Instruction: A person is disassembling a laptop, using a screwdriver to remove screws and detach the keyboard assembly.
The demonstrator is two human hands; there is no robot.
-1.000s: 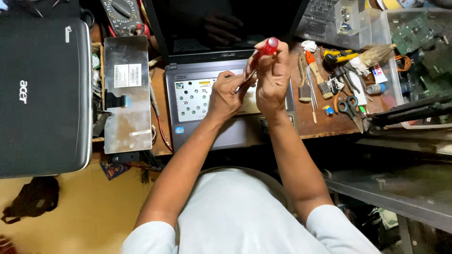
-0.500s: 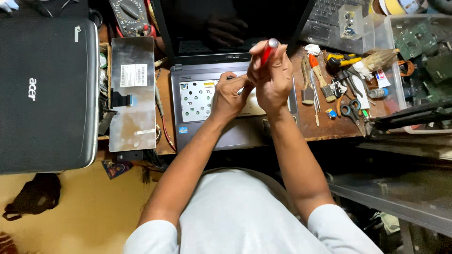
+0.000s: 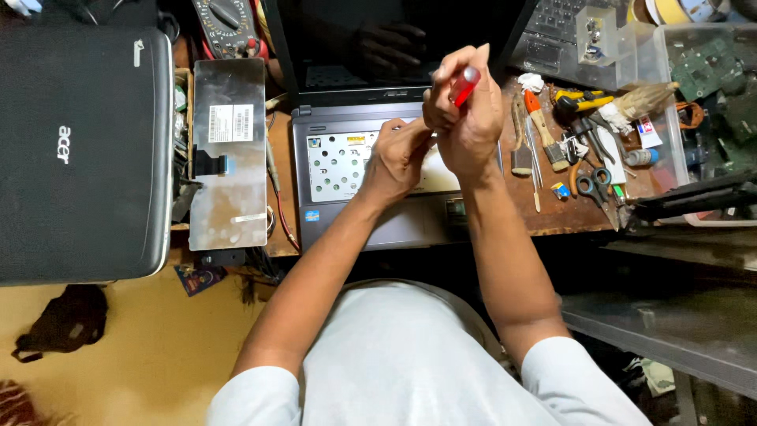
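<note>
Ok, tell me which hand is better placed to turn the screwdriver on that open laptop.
Right, probably. The right hand grips the red-handled screwdriver from above the open laptop, while the left hand sits low beside it, apparently steadying near the tip.

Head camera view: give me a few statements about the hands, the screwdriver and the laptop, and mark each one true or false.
1. The right hand holds a red-handled screwdriver. True.
2. The laptop has its keyboard in place. False: the keyboard bay is bare, showing a perforated metal plate.
3. The left hand rests over the laptop's open bay. True.
4. The scissors lie left of the laptop. False: they lie to its right, among the tools.
5. A removed keyboard, back side up, lies left of the laptop. True.
</note>
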